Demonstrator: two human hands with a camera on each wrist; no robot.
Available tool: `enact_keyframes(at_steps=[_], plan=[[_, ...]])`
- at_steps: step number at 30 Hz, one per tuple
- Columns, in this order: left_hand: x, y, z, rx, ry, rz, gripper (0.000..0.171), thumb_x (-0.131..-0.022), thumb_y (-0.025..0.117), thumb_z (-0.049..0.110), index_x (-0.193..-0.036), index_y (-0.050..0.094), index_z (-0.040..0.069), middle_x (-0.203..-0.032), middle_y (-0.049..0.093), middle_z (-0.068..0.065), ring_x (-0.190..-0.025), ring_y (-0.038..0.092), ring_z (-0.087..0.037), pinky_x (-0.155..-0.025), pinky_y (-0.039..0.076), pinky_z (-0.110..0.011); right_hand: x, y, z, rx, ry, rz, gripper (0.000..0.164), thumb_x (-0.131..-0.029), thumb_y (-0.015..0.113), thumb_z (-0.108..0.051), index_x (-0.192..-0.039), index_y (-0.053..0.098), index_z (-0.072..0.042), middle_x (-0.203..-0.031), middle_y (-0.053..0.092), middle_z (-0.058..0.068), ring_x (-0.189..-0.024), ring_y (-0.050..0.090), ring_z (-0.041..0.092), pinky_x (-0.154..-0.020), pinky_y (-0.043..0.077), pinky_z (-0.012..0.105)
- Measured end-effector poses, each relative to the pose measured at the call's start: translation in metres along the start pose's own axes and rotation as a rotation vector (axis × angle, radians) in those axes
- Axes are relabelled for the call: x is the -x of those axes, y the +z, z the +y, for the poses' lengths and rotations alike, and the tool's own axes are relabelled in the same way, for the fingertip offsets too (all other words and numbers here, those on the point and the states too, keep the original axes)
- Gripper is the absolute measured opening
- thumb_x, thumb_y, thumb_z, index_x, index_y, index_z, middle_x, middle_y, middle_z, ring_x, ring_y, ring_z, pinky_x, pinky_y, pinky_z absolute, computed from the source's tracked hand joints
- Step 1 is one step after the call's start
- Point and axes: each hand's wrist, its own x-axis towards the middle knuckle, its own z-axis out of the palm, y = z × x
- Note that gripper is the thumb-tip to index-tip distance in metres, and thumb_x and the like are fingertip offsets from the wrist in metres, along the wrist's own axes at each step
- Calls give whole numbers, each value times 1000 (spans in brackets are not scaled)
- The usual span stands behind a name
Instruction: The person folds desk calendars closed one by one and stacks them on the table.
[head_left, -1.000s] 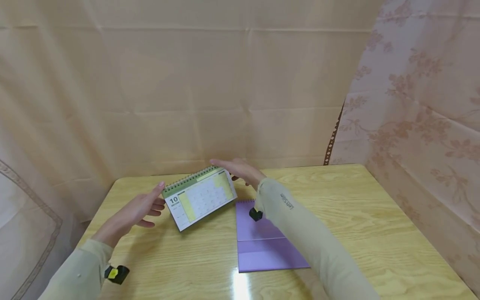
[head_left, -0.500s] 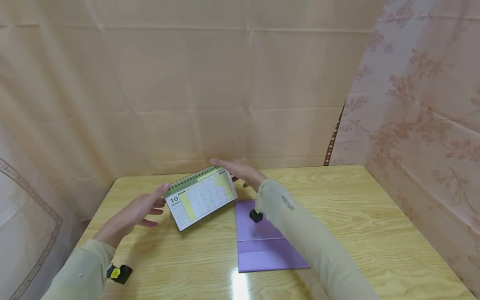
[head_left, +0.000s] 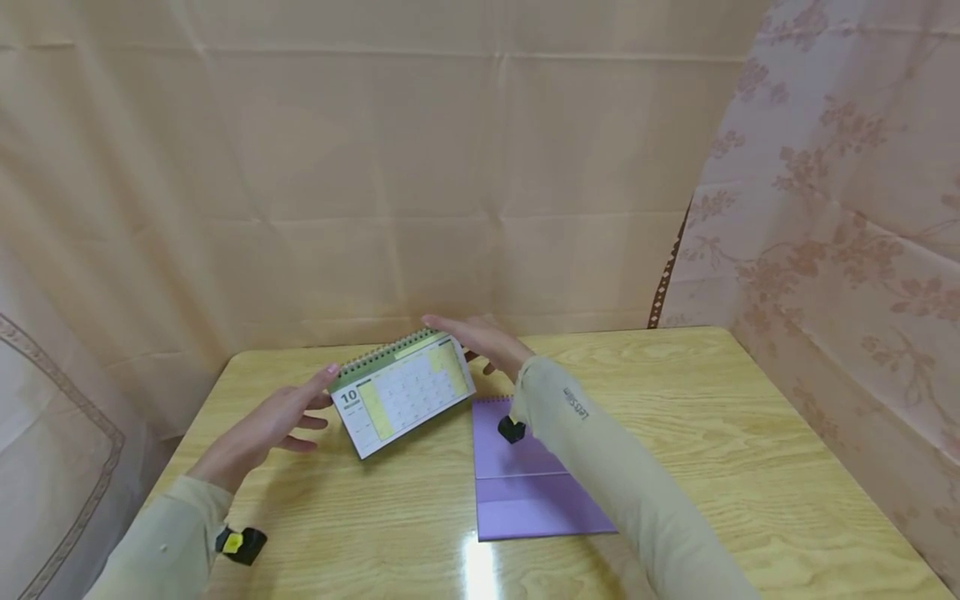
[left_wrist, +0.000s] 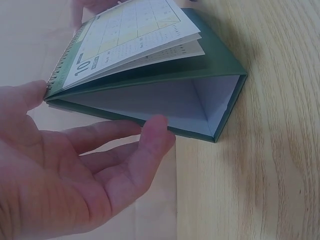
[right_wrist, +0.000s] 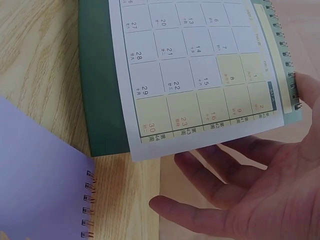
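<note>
A green desk calendar (head_left: 408,387) with a white page marked 10 stands propped like a tent on the table, slanted in the head view. At its left end is my left hand (head_left: 281,421); the thumb lies at the spiral corner, and the index finger reaches behind the back panel (left_wrist: 185,131). My right hand (head_left: 487,340) holds the other top corner, thumb on the spiral binding (right_wrist: 290,65) and fingers curled beside and behind the page. Under my right forearm lies a purple spiral-bound desk calendar (head_left: 517,500), flat, partly covered by the sleeve.
The wooden table (head_left: 735,450) reaches back to a beige curtain (head_left: 360,183). A floral cloth (head_left: 840,233) hangs along the right side, and a white cloth (head_left: 52,467) hangs at the left.
My left hand has shifted slightly right, bringing its thumb onto the green calendar's spiral corner. The right hand and both calendars look nearly the same.
</note>
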Motion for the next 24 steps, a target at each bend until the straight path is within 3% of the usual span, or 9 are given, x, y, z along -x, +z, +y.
enact_keyframes(at_steps=[15,24], plan=[[0,0,-1,-5,-5,-3,99,-96,31,78,-157,31,1,-156,29,-35,-135,42,-54,-89,56,-53,-2,0,1,-35,-3,-26,93,-74,60,-87,-143,58,-25,-147,51,-1,-123,53,30,-100,42,62],[1,1,-1,-1,8,-1,96,-97,31,77,-157,32,2,-156,30,-35,-135,41,-54,-89,55,-53,0,-1,1,-34,-28,-32,93,-77,59,-85,-148,53,-25,-152,46,0,-124,52,31,-100,43,60]])
